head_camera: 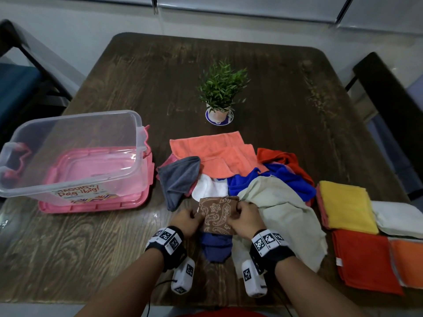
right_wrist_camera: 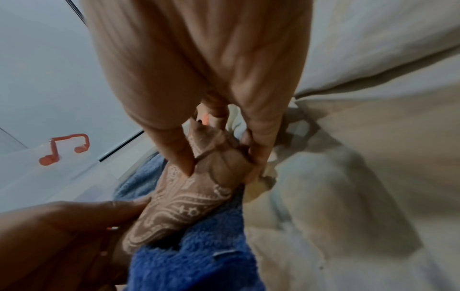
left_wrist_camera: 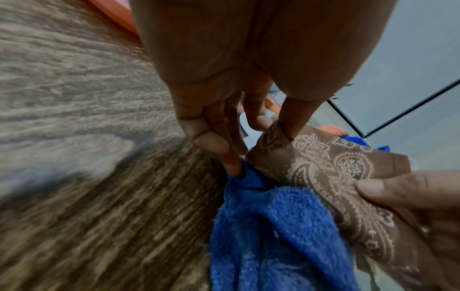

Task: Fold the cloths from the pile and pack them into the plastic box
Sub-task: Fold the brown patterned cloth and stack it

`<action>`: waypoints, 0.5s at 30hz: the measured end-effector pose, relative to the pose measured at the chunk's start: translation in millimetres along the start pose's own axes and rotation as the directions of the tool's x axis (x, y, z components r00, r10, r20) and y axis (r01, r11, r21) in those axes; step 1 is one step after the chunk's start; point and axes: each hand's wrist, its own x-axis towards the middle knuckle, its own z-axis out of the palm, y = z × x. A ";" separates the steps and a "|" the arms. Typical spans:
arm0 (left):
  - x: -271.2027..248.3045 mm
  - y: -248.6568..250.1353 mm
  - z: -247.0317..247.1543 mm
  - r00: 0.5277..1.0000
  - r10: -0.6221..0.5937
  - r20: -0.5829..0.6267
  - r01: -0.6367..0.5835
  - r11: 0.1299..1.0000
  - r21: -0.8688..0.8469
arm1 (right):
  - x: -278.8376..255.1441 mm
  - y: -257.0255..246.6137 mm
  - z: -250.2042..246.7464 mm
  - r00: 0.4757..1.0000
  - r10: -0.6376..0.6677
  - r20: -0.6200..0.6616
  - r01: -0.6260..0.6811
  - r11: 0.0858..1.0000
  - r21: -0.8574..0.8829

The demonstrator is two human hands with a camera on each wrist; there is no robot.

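Observation:
A small folded brown paisley cloth [head_camera: 217, 215] lies at the near edge of the cloth pile [head_camera: 229, 170], on top of a blue towel [head_camera: 216, 247]. My left hand [head_camera: 188, 219] pinches its left edge; in the left wrist view the thumb and fingers nip the brown cloth [left_wrist_camera: 331, 169] beside the blue towel [left_wrist_camera: 273, 236]. My right hand [head_camera: 243, 219] pinches its right edge, fingers curled round the brown cloth [right_wrist_camera: 199, 189]. The clear plastic box [head_camera: 75, 156] stands at the left on its pink lid [head_camera: 91, 207], with no cloth in it.
A pale beige cloth [head_camera: 283, 213] spreads right of my hands. Folded yellow [head_camera: 348, 205], white [head_camera: 398, 218] and orange [head_camera: 366, 259] cloths lie at the right. A small potted plant [head_camera: 219, 94] stands behind the pile. Chairs [head_camera: 389, 106] flank the wooden table [head_camera: 91, 259].

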 end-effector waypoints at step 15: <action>-7.9 19.0 -21.5 0.992 0.128 0.021 -0.092 0.809 -0.581 | 7.4 -7.1 -16.7 0.981 0.118 0.156 -0.192 0.735 0.650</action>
